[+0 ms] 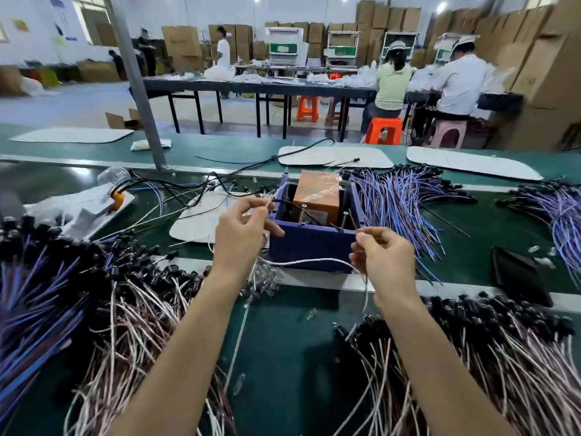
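My left hand (243, 229) pinches one end of a thin white wire (309, 262) just left of a blue plastic box (309, 243). My right hand (382, 254) pinches the same wire in front of the box's right corner. Between the hands the wire sags in a loop, and a tail hangs down below my right hand. Inside the box stands an orange block (317, 195) wrapped in clear film, with upright metal pins beside it.
Heaps of pink-white wires with black ends (141, 313) lie left and right (490, 347) on the green bench. Blue-purple wire bundles (399, 202) fan out behind and at far left (34, 297). A black tray (518, 275) sits right. Seated people work at tables behind.
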Action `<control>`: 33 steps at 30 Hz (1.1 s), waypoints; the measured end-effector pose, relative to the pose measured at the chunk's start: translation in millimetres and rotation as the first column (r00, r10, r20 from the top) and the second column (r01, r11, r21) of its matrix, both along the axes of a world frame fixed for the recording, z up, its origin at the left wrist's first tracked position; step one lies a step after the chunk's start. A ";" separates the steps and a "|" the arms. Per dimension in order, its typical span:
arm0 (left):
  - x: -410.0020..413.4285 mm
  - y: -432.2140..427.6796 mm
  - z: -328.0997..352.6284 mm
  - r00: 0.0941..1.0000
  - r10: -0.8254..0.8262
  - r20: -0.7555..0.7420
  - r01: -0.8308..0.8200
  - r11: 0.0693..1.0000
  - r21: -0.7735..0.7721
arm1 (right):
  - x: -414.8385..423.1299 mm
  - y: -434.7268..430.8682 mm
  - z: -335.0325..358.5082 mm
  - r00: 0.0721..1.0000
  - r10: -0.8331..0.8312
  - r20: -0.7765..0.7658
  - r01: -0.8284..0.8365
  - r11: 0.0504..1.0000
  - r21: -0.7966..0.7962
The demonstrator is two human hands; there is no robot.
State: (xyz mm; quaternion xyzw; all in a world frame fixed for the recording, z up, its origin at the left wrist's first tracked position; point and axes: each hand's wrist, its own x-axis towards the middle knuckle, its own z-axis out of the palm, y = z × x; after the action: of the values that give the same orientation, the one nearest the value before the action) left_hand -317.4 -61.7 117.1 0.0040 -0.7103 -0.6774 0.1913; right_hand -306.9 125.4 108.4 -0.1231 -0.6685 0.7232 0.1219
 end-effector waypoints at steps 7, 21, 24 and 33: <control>-9.6 7.9 -22.2 0.996 -0.009 0.087 0.038 0.939 -0.342 | -21.8 17.2 -28.0 1.000 -0.005 -0.024 0.013 0.936 0.352; -14.7 4.6 -31.5 0.995 0.083 0.052 -0.047 0.872 -0.488 | -25.1 23.7 -34.0 0.989 0.059 -0.136 -0.008 0.936 0.351; -14.4 4.7 -34.0 0.995 0.088 0.053 -0.049 0.857 -0.512 | -26.2 22.5 -34.5 0.986 0.080 -0.143 -0.020 0.924 0.381; -15.7 5.5 -38.8 0.994 0.087 0.070 -0.036 0.844 -0.534 | -26.8 20.7 -36.2 0.984 0.139 -0.115 -0.092 0.935 0.342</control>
State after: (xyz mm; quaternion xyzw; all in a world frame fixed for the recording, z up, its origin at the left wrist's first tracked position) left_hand -333.0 -56.3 78.3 0.0049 -0.8776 -0.4467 0.1739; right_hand -333.7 146.1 72.3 -0.0110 -0.7778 0.6116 0.1441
